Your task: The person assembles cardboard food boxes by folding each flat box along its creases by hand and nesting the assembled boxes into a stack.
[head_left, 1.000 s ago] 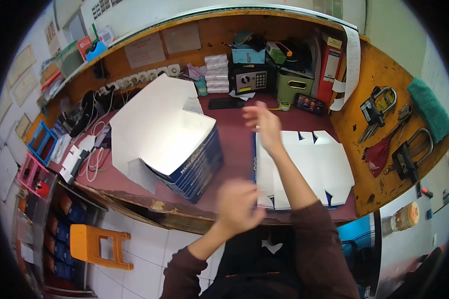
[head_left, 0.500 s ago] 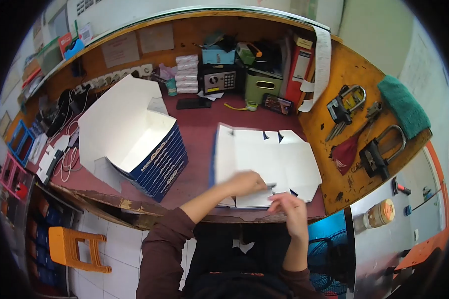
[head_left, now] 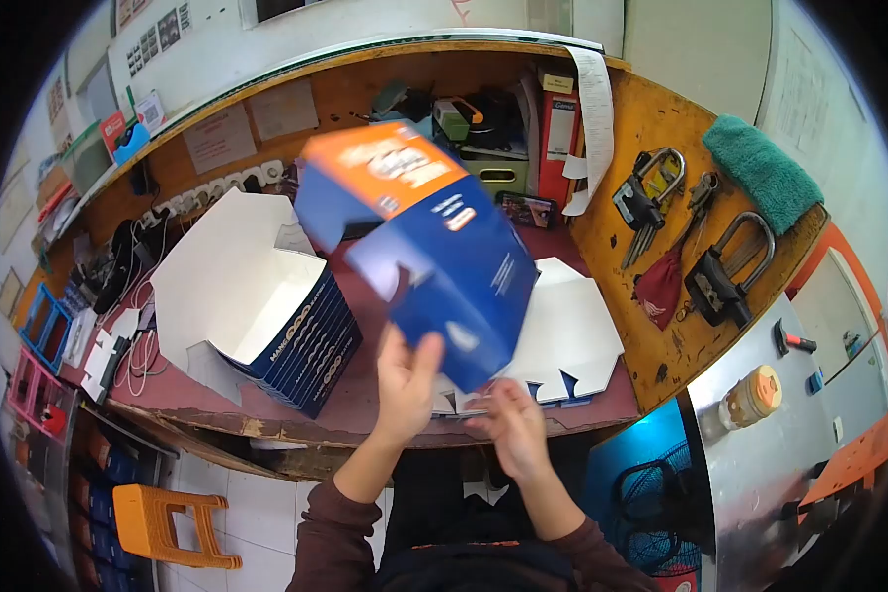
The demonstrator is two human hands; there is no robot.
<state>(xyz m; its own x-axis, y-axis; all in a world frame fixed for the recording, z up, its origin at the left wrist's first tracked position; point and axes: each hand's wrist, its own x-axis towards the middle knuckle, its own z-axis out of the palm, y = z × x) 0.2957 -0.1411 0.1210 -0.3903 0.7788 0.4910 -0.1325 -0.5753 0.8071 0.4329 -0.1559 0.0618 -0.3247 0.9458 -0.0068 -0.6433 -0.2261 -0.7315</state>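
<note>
A blue-and-orange cardboard box blank (head_left: 464, 286), partly folded and blurred by motion, is held up at a tilt over the table. My left hand (head_left: 405, 385) grips its lower left edge, thumb in front and fingers behind. Just below its bottom corner is my right hand (head_left: 513, 429), fingers apart and partly curled; whether they touch the cardboard is unclear. Beneath the raised blank, white flat box blanks (head_left: 577, 326) lie on the table. To the left stands a stack of nested, formed boxes (head_left: 311, 340), white inside and dark blue outside, their lids raised.
The worn maroon tabletop (head_left: 365, 419) has a chipped front edge. Padlocks (head_left: 730, 286) and a green towel (head_left: 765, 163) are on the wooden side panel at right. A phone (head_left: 526, 209) and a red binder (head_left: 557, 138) sit at the back. An orange stool (head_left: 173, 523) stands below left.
A blank has come up off the flat pile and turned its printed side into view, now in my left hand. My right hand has moved left. The camera view has shifted slightly.
</note>
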